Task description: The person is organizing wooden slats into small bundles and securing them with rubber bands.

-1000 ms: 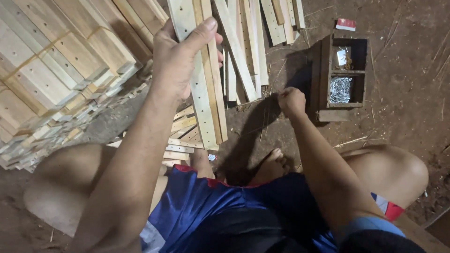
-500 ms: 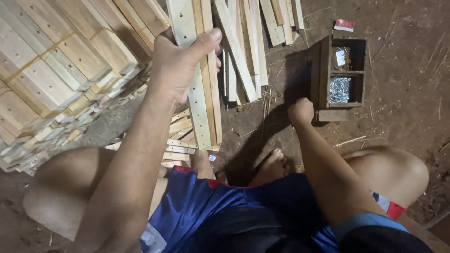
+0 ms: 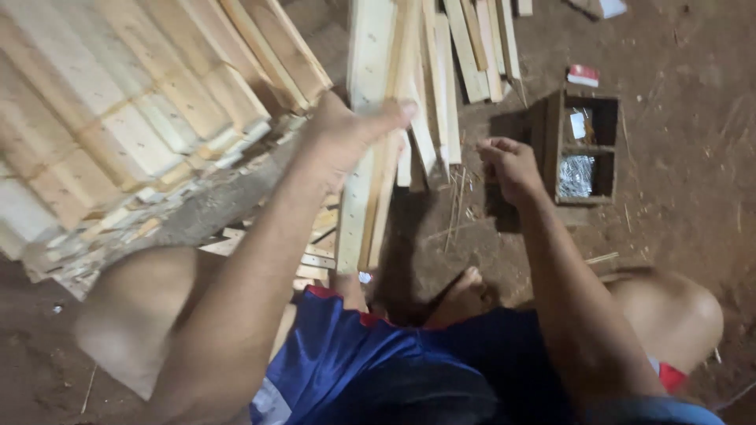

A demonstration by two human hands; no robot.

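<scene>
Dirt floor, left hand [image 3: 346,134] gripping upright wooden slat [image 3: 364,142], right hand [image 3: 510,164] fisted beside nail box [image 3: 584,149].

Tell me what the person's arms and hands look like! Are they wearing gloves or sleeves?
No gloves and no long sleeves. The left hand and right hand are bare, and so are both arms right up the forearms. I see no watch, rings or bands. Lower down, the person wears blue clothing with red trim.
</scene>
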